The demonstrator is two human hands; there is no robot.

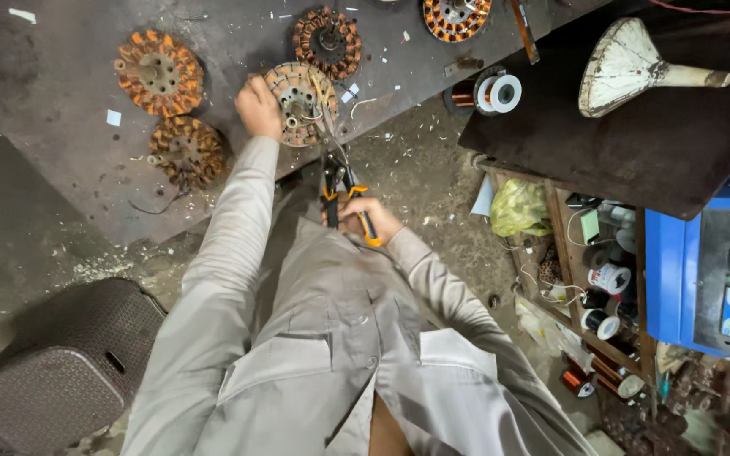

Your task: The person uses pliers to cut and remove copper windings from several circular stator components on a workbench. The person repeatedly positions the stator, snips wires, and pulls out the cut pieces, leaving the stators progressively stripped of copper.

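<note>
My left hand (258, 107) grips the left rim of a round motor stator (302, 101) with copper windings, lying on the dark metal worktable (61, 169). My right hand (367, 218) is closed on the orange-and-black handles of cutting pliers (338, 181), whose jaws point up toward thin wires hanging off the stator's near edge. Both arms wear grey sleeves.
Other wound stators lie on the table: two at the left (159, 73) (186, 150), one behind (326, 40), one at top (456, 17). A copper wire spool (493, 92) sits at the table edge. A brown stool (61, 363) stands lower left; shelves with spools (606, 279) and a blue machine (711, 279) at right.
</note>
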